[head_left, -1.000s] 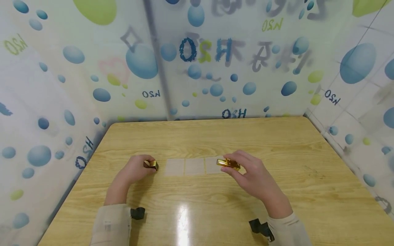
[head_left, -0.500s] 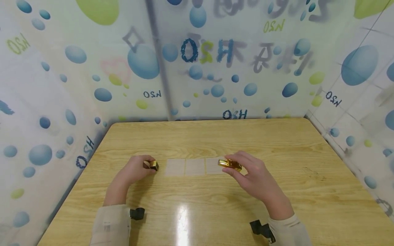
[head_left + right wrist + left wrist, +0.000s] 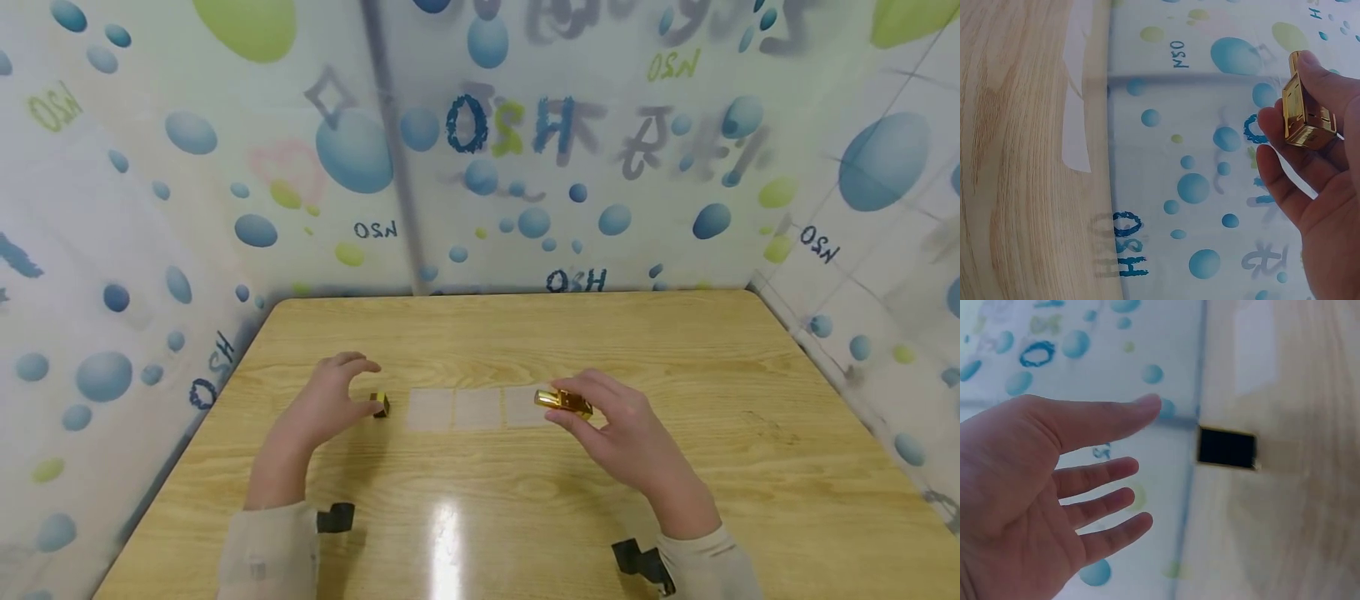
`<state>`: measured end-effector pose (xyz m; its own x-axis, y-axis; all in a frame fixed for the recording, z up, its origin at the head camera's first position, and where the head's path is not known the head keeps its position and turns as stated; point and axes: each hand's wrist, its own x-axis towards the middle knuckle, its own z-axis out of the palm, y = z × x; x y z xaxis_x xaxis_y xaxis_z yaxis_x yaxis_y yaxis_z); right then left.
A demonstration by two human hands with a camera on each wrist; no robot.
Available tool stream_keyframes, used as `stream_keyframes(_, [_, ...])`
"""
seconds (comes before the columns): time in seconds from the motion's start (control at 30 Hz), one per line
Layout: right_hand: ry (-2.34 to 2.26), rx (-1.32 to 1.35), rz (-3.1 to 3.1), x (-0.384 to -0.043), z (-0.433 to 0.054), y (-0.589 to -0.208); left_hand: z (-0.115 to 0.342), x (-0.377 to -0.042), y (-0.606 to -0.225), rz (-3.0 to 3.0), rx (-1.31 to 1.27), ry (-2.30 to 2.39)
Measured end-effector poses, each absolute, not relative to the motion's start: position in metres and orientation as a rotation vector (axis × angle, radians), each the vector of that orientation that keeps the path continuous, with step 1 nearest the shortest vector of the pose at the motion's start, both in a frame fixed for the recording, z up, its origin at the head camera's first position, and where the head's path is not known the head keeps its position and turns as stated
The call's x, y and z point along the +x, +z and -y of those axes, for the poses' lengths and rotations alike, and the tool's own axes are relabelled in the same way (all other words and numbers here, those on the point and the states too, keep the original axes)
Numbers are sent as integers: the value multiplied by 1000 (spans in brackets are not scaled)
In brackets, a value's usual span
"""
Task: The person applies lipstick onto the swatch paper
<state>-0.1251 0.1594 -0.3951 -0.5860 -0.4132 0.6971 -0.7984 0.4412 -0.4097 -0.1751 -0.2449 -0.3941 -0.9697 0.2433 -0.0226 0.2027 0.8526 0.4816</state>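
Observation:
My left hand (image 3: 326, 408) is spread apart from a small black-and-gold lipstick cap (image 3: 382, 405), which stands on the table (image 3: 480, 492). In the left wrist view the cap (image 3: 1227, 447) shows a black face with thin gold edges, beyond the straightened thumb and fingers. Over the right end of the row of pale squares, my right hand (image 3: 617, 421) pinches a shiny gold lipstick tube (image 3: 567, 402) between thumb and fingers. Its narrow end points left in the head view. In the right wrist view, the square gold base of the lipstick tube (image 3: 1302, 122) rests against the fingers.
Three pale squares (image 3: 477, 408) lie in a row across the middle of the wooden table. A printed curtain (image 3: 480, 208) with blue and green bubbles hangs behind the table and along both sides. Black wrist mounts sit at both cuffs.
My left hand has let go of the lipstick cap, its fingers opening and drawing back left, and the cap stays on the table. My right hand holds the lipstick tube almost still.

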Motion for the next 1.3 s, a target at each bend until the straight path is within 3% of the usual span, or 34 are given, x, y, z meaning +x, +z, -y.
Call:
stream_keyframes(0.33, [1020, 1007, 2175, -125, -157, -396, 202, -153, -361, -3038, 535, 992])
stream_keyframes(0.67, [1090, 951, 2177, -123, -151, -397, 136, -128, -373, -2771, 671, 1594])
stream_keyframes(0.93, [1245, 926, 2144, -121, -139, -398, 101, -113, -380, -2251, 548, 2051])
stream_keyframes(1.3, [1590, 984, 2057, -114, -124, -399, 81, -105, -383, -2019, 474, 2213])
